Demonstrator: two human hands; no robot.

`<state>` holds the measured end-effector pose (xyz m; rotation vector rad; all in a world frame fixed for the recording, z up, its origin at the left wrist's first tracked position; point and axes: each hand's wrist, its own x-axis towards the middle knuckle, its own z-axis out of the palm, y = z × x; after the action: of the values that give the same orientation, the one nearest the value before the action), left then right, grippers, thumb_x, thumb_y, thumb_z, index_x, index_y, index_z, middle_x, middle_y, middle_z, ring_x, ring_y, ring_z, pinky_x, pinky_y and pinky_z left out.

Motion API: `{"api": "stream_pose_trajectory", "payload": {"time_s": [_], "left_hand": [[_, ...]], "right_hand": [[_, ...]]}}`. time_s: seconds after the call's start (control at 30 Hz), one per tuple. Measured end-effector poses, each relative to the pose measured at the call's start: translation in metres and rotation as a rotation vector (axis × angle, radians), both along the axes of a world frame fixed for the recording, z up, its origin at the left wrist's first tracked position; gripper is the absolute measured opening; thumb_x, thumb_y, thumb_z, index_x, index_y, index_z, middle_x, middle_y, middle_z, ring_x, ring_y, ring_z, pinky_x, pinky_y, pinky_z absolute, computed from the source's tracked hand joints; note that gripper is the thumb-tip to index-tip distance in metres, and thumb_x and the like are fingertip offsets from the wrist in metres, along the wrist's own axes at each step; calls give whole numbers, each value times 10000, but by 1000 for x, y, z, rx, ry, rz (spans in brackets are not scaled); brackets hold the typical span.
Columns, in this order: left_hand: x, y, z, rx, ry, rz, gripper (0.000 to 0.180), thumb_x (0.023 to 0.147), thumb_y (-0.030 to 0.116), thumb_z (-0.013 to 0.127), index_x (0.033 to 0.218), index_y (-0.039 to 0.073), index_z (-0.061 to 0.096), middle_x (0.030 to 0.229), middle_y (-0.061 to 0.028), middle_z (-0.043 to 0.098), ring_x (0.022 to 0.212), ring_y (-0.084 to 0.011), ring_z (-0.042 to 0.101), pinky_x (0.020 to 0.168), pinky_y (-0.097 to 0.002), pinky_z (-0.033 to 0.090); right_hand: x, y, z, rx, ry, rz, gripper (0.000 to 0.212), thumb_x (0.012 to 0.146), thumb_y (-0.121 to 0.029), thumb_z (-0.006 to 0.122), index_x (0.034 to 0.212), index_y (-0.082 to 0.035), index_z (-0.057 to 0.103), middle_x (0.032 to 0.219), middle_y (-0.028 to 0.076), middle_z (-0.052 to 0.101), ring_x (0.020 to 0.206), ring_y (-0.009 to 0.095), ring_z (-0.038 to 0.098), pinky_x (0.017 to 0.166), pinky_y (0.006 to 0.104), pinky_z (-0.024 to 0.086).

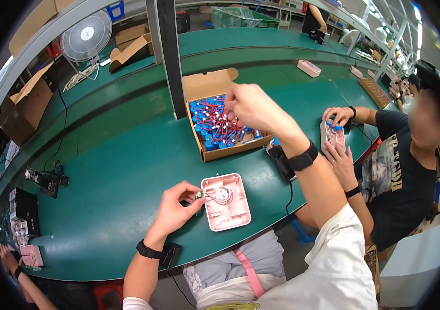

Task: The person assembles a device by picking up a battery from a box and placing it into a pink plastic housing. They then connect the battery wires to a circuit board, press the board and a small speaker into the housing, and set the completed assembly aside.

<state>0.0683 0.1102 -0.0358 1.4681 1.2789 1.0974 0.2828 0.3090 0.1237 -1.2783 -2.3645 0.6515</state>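
Observation:
My left hand (173,207) pinches a small green circuit board (198,196) at the left rim of a pink plastic casing (239,213). Thin wires run from the board toward a round silver part (223,195) inside this open casing, which lies on the green bench. Farther off, my right hand (255,106) reaches over an open cardboard box (233,151). Blue cylindrical battery packs (208,138) with red and black leads and white plugs fill the box. The fingers of that hand are curled together among the leads; what they hold is hidden.
On the right, a co-worker's hands (337,147) work on another pink casing (333,135). A metal post (171,62) rises behind the box. Black devices (44,181) stand at the left, where another person's hand (7,257) shows. A black cabled unit (282,164) sits beside my right forearm.

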Motion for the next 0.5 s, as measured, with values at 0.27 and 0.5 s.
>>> {"api": "stream_pose_trajectory", "payload": {"time_s": [0.27,0.5], "left_hand": [[2,2,-5,-36,-46,5,226,878,-12,824,1052,-23,680,949,-13,667,835,-70,663,752,-221,540],[-4,5,-7,17,28,-7,238,877,-13,824,1067,-18,681,950,-10,666,847,-70,666,760,-218,542]], "right_hand": [[15,-9,-35,-120,308,86,221,1019,-139,644,1094,64,688,847,102,741,676,136,695,640,286,575],[57,-14,-68,-183,293,-249,234,973,-165,723,1115,21,737,778,61,720,674,116,683,650,293,563]]}}
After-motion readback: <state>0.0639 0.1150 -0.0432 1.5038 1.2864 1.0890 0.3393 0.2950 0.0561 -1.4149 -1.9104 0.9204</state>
